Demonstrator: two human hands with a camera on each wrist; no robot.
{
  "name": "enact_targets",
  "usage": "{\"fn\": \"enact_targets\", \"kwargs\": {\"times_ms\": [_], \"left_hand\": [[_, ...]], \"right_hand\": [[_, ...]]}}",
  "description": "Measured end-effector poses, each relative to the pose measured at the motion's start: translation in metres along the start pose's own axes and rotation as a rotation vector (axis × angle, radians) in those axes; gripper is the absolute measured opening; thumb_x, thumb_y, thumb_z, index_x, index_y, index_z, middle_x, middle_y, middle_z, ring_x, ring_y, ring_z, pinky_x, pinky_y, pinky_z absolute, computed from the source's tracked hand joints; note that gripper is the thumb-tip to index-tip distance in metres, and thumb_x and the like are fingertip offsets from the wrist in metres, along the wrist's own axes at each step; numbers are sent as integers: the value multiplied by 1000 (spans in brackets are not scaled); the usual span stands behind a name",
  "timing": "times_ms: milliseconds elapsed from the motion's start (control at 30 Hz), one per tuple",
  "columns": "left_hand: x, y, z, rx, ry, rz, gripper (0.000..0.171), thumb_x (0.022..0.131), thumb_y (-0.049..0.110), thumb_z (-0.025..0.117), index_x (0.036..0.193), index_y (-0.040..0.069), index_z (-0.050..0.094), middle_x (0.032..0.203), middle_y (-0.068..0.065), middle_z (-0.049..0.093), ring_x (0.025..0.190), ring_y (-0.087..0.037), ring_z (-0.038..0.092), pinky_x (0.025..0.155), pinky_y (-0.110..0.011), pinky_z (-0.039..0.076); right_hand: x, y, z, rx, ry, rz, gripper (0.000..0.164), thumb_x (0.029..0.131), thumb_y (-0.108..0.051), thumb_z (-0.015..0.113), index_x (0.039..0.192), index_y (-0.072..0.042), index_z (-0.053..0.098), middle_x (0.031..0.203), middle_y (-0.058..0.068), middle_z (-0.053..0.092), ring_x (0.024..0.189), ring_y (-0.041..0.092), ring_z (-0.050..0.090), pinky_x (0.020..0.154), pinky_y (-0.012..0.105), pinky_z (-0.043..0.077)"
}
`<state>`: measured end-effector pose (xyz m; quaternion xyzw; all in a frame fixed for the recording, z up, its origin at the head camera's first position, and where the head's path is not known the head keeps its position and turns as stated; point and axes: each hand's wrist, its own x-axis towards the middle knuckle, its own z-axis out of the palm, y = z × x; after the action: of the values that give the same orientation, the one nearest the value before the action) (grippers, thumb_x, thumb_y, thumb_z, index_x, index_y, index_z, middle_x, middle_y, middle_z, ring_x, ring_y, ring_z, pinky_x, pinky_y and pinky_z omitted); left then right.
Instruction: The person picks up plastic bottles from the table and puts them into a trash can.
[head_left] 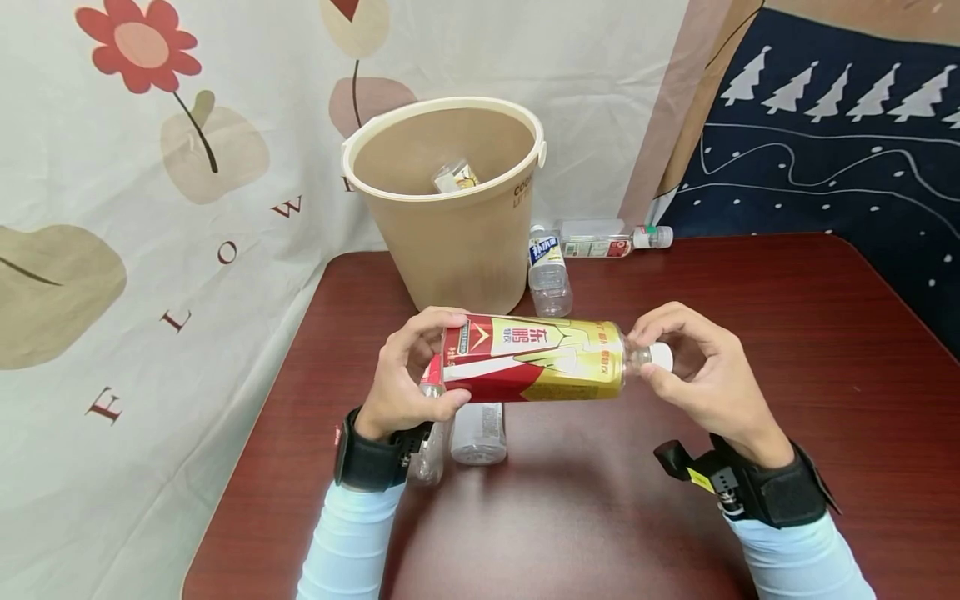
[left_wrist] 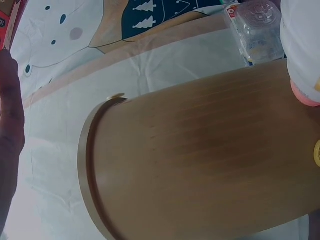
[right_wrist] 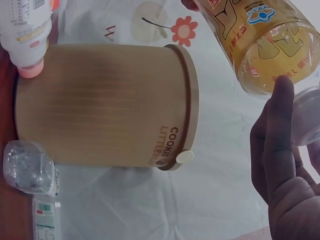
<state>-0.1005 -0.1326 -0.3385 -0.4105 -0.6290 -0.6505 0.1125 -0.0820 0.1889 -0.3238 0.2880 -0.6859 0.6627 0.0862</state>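
Observation:
Held sideways above the table is a clear plastic bottle (head_left: 536, 358) with a red and yellow label and a white cap (head_left: 662, 357). My left hand (head_left: 393, 383) grips its base end, thumb below and fingers above. At the other end, my right hand (head_left: 708, 375) pinches the neck beside the cap. The right wrist view shows the yellow side of the bottle (right_wrist: 265, 45) and the right hand (right_wrist: 285, 160) by the neck. Only a red corner of the bottle (left_wrist: 6, 25) enters the left wrist view, above part of the left hand (left_wrist: 10, 110).
A beige bin (head_left: 457, 250) stands at the back with a clear labelled item (head_left: 456, 177) inside. Right of it lie a blue-labelled bottle (head_left: 550, 275) and another clear bottle (head_left: 600, 240). Below the held bottle are a whitish bottle (head_left: 480, 433) and a partly hidden clear one (head_left: 430, 460).

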Motion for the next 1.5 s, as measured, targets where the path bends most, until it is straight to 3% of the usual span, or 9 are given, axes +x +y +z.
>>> {"fn": "enact_targets", "kwargs": {"times_ms": [300, 533, 767, 967, 1100, 1233, 1333, 1433, 1500], "left_hand": [[-2, 6, -5, 25, 32, 2, 65, 80, 32, 80, 130, 1, 53, 124, -1, 59, 96, -16, 64, 78, -28, 59], [-6, 12, -14, 32, 37, -16, 63, 81, 30, 79, 131, 2, 52, 123, 1, 63, 99, -16, 63, 80, -28, 58], [3, 23, -34, 171, 72, 5, 68, 78, 20, 80, 127, -14, 48, 122, 1, 64, 98, -14, 65, 83, -24, 57], [22, 37, -55, 261, 119, 3, 64, 65, -7, 72, 123, -18, 48, 121, 0, 63, 97, -15, 64, 86, -24, 56], [40, 47, -70, 306, 151, -9, 63, 66, -9, 70, 125, -14, 49, 120, -1, 63, 98, -18, 61, 87, -23, 54], [60, 55, -83, 386, 196, -38, 61, 69, -5, 71, 127, -8, 54, 120, -3, 62, 98, -21, 59, 84, -21, 54], [76, 59, -91, 473, 212, -79, 59, 72, 0, 72, 129, -1, 56, 118, 0, 61, 99, -22, 59, 82, -18, 54], [89, 65, -96, 535, 212, -120, 57, 75, 3, 72, 130, 6, 58, 116, 3, 62, 99, -20, 59, 81, -16, 54], [97, 70, -97, 528, 217, -127, 54, 76, 4, 72, 129, 9, 60, 113, 1, 64, 98, -20, 59, 79, -16, 54]], "right_hand": [[4, 5, 3, -11, -26, 22, 31, 81, 17, 60, 103, -4, 61, 108, 2, 60, 93, 12, 58, 73, 16, 55], [4, 12, -8, 57, -2, 62, 34, 86, 15, 59, 113, -5, 60, 111, 2, 60, 98, 10, 62, 79, 17, 56], [9, 40, -34, 79, 51, 181, 21, 92, 6, 58, 111, -3, 59, 105, 5, 63, 95, 8, 69, 83, 20, 57], [23, 65, -59, -183, 70, 338, 23, 94, -12, 65, 114, -4, 59, 102, -6, 65, 91, 5, 68, 80, 16, 55], [36, 79, -74, -391, 53, 439, 32, 94, -28, 66, 119, -10, 58, 100, -18, 63, 89, -1, 64, 77, 13, 51], [51, 94, -91, -479, 30, 495, 43, 93, -39, 66, 123, -10, 56, 98, -23, 62, 86, -7, 62, 75, 11, 49], [61, 105, -103, -514, 16, 528, 51, 92, -42, 65, 128, -6, 54, 105, -12, 65, 86, -5, 64, 74, 9, 50], [71, 114, -113, -586, 0, 570, 58, 93, -46, 62, 132, -4, 51, 119, 9, 64, 97, 12, 65, 75, 11, 50], [78, 120, -117, -644, -12, 582, 59, 94, -45, 60, 132, -2, 50, 127, 21, 59, 107, 26, 62, 81, 20, 53]]}}
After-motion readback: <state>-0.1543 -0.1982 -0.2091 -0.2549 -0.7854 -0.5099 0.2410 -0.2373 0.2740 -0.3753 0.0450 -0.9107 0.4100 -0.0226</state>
